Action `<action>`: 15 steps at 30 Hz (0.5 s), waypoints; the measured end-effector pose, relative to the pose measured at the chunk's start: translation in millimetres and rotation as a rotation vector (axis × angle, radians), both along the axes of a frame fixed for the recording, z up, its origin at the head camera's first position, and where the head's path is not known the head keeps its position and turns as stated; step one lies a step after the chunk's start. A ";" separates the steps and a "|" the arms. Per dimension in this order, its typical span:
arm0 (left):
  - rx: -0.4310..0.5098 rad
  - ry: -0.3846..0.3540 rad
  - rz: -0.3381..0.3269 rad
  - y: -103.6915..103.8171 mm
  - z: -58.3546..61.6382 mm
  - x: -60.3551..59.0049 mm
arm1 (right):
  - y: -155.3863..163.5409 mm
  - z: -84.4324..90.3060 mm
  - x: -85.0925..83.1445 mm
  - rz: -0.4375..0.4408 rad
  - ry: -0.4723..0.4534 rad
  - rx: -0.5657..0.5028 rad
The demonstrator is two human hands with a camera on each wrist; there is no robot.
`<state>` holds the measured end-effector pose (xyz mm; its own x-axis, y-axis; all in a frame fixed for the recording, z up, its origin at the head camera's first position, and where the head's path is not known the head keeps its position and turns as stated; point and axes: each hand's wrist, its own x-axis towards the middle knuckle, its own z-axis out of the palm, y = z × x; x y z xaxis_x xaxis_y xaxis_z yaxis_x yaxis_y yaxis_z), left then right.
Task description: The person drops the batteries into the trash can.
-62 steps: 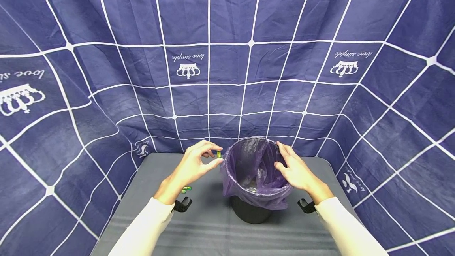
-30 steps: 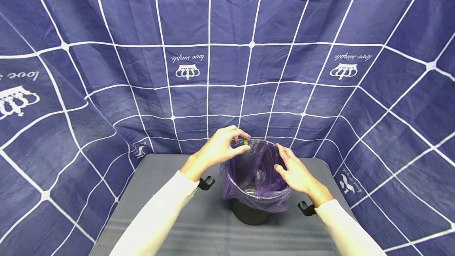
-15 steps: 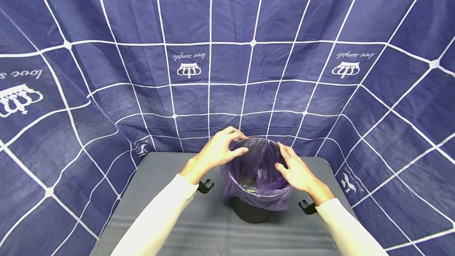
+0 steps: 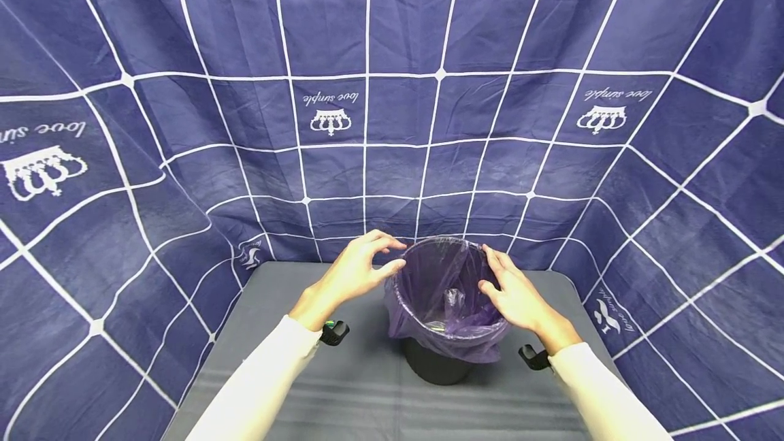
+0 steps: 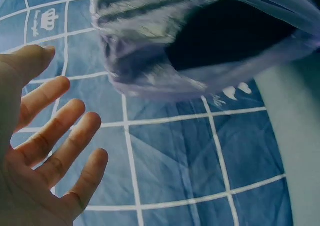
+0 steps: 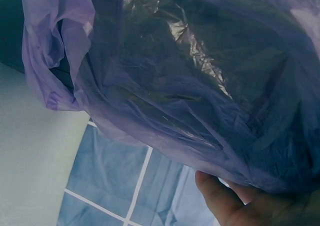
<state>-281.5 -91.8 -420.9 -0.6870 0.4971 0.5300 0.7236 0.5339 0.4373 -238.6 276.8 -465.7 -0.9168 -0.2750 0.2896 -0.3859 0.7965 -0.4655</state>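
Observation:
A dark trash bin (image 4: 436,367) stands upright, lined with a translucent purple trash bag (image 4: 484,349) folded over its rim. My left hand (image 4: 352,271) hovers just left of the rim, fingers spread and relaxed, holding nothing; the left wrist view shows the same bare hand (image 5: 55,141) beside the bag. On the bin's right side, my right hand (image 4: 517,291) rests its fairly straight fingers at the rim, thumb apart from them. In the right wrist view, fingertips (image 6: 217,196) touch the bag's edge. Small pale-yellow pieces (image 4: 436,326) lie inside, too unclear to identify.
Partly hidden by my left wrist, a small green item (image 4: 331,323) lies on the grey tabletop (image 4: 343,386). Blue curtain cloth with white grid lines (image 4: 404,121) walls the back and both sides. A black wrist mount (image 4: 333,333) sticks out below my left wrist.
My left hand carried a small green-yellow cylinder rightward over the bin and let go of it there. It has since moved back left, free of it. The right hand stays at the rim.

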 end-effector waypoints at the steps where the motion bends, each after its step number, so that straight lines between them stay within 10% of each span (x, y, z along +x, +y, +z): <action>1: 0.004 0.001 0.005 -2.9 -2.8 -0.3 | 0.6 0.1 0.2 -0.002 0.001 0.000; 15: 0.051 -0.054 0.153 -60.3 -50.9 3.0 | 0.8 0.3 -3.2 0.004 -0.014 -0.002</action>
